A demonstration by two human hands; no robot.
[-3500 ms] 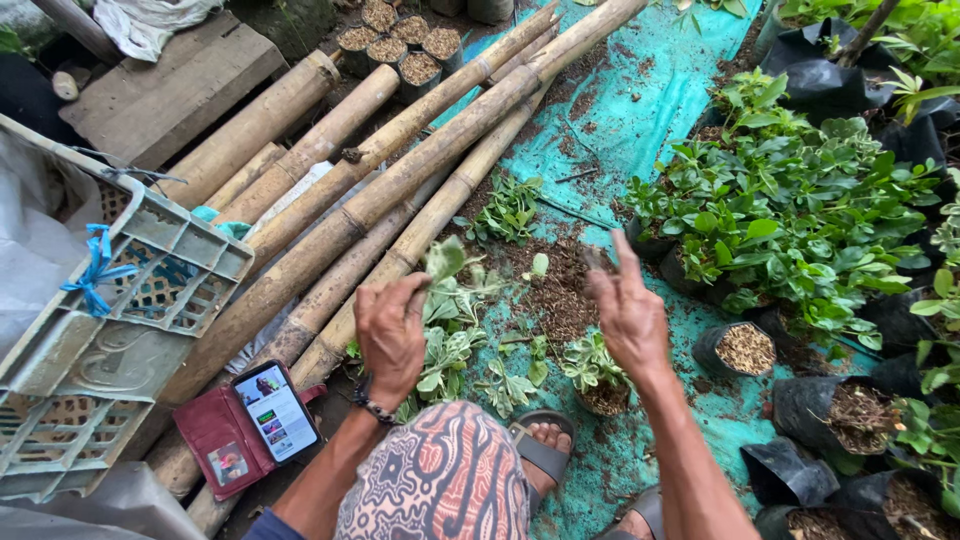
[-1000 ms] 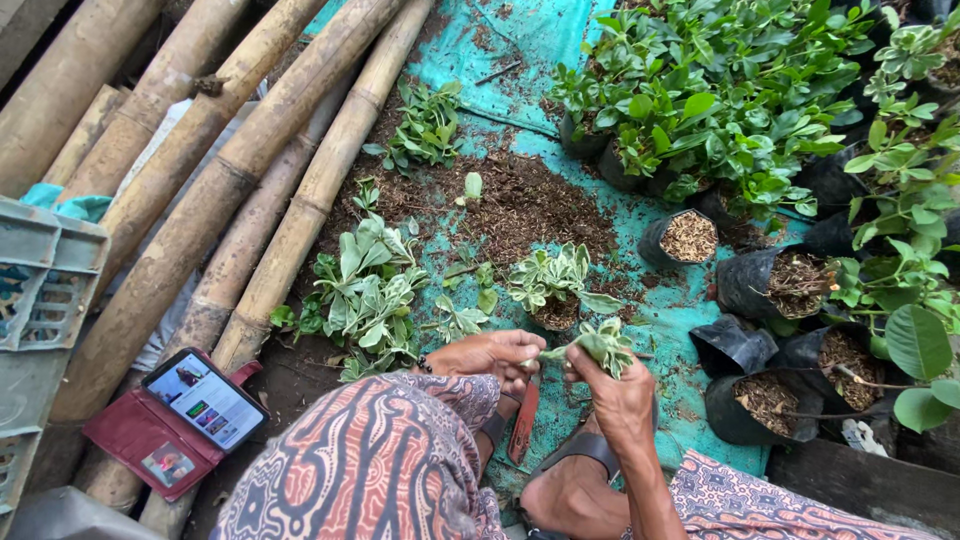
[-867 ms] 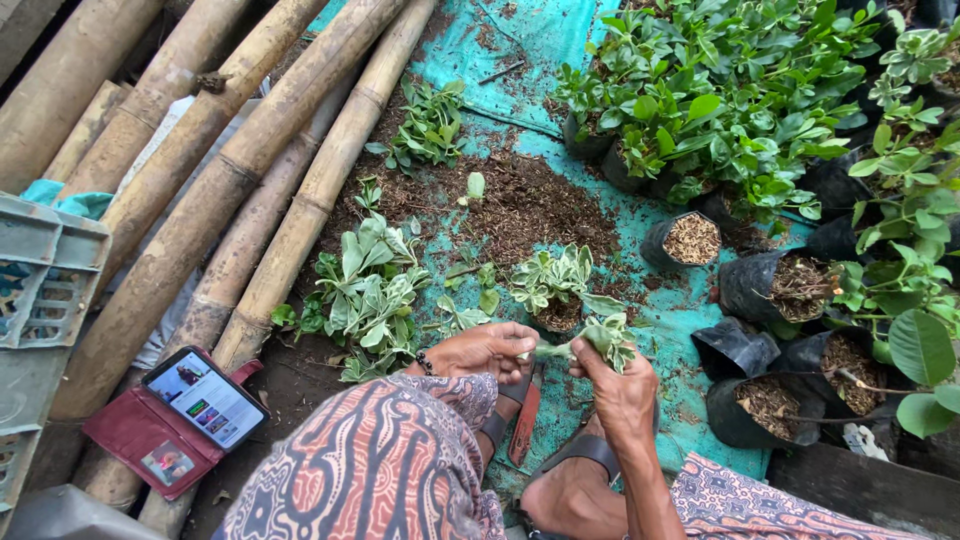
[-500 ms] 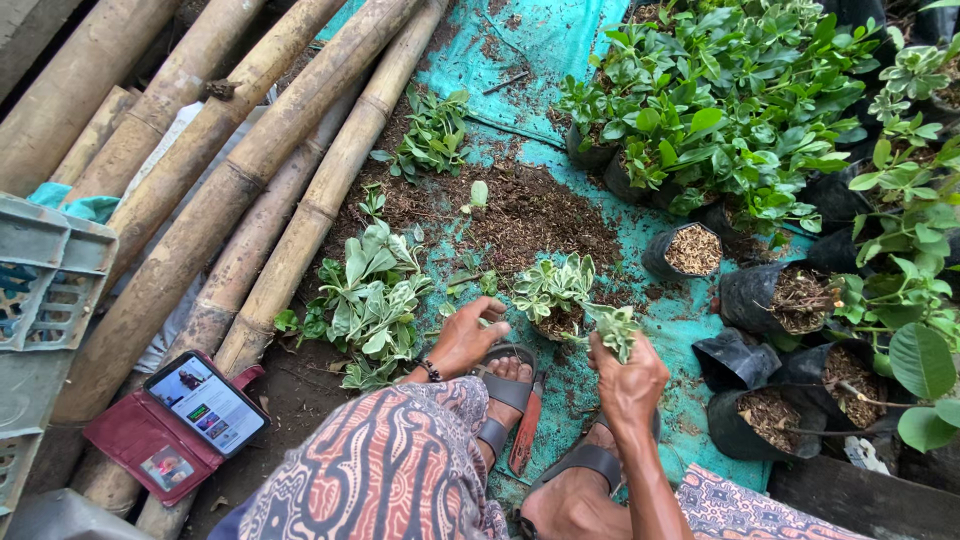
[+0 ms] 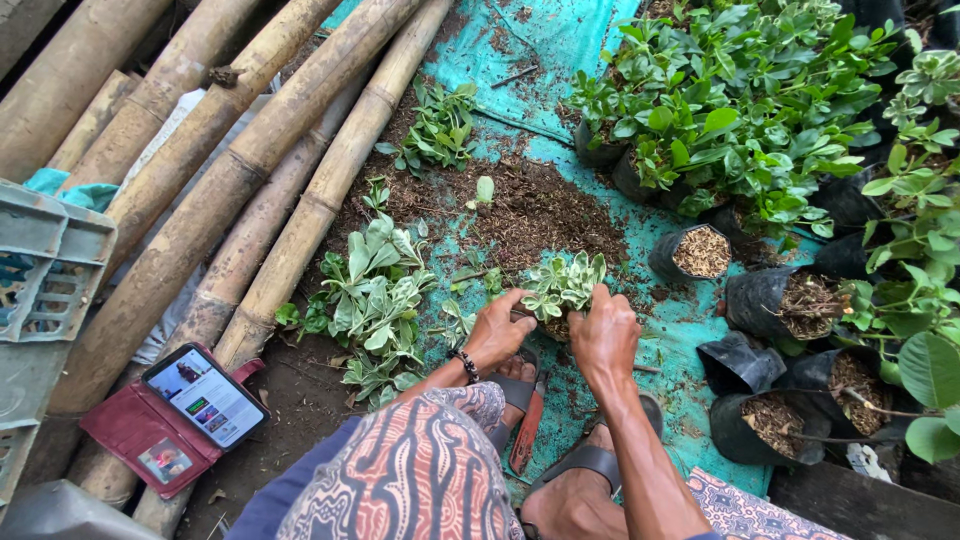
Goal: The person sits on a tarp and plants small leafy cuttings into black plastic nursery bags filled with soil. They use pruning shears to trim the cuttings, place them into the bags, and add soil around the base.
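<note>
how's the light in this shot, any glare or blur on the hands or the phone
Head view: soft, even daylight, no hard shadows; the left hand and right hand around the small pale-leaved plant are sharp, without motion blur; the phone screen is lit and readable, no glare; the bamboo poles bow slightly toward the frame edge, wide-lens distortion; the teal tarp shows only a mild sheen.

Seedling (image 5: pixel 563 290) base and pot were hidden behind both hands; left hand (image 5: pixel 497 333) and right hand (image 5: pixel 603 335) fingertips weren't visible. Grey crate (image 5: pixel 40 300) was cut off at left edge. Phone (image 5: pixel 204 395) screen content too small to read.
</note>
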